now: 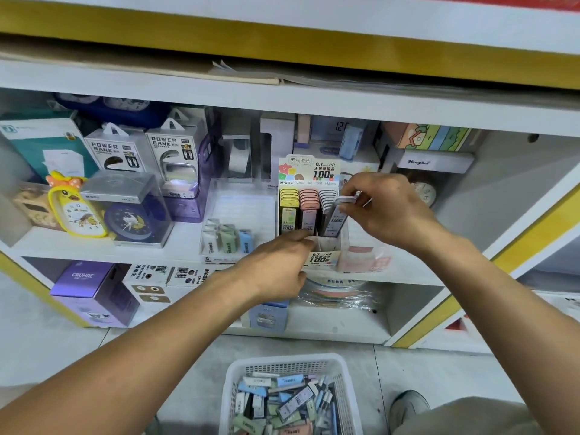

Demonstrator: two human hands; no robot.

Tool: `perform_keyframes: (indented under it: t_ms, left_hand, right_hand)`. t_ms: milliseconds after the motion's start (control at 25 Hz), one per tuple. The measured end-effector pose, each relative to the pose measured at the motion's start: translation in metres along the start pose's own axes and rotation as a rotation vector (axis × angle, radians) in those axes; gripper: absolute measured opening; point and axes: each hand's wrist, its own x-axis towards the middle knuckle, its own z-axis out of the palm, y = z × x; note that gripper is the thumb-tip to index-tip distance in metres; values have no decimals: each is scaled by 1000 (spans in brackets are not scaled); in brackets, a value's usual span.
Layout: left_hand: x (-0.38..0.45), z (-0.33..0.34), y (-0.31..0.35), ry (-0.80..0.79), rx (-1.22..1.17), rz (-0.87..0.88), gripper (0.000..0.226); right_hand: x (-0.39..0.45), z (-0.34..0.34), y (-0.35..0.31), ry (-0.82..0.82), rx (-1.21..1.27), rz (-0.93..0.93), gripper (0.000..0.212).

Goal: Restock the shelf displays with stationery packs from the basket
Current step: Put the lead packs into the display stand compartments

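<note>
The grey pack (337,215) you pinch by its top in your right hand (381,205) stands tilted in the right row of the display box (314,221), just below your fingers. Your left hand (276,268) grips the box's front edge, fingers curled over it. Yellow and pink packs fill the rows between your hands. The basket (287,368) of packs sits on the floor, well below both wrists.
</note>
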Motion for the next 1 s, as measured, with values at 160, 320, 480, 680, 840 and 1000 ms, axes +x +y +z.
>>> perform_keyframes:
  t_ms: [160, 320, 480, 680, 840, 1000]
  left_hand:
    - [4, 4, -1, -28, 43, -17, 52]
    - [6, 5, -3, -67, 67, -29, 55]
    - [7, 6, -5, -85, 69, -33, 55]
    - [7, 6, -7, -89, 60, -27, 57]
    - [8, 4, -7, -86, 55, -32, 55]
    - [2, -3, -5, -6, 23, -26, 44]
  right_hand:
    - [4, 1, -1, 17, -4, -6, 9]
    - [6, 5, -4, -38, -13, -5, 8]
    - [7, 9, -4, -51, -60, 50, 14]
    - [6, 17, -10, -61, -204, 31, 12]
    - [3, 18, -11, -121, -263, 36, 20]
    - [2, 15, -16, -29, -195, 36, 20]
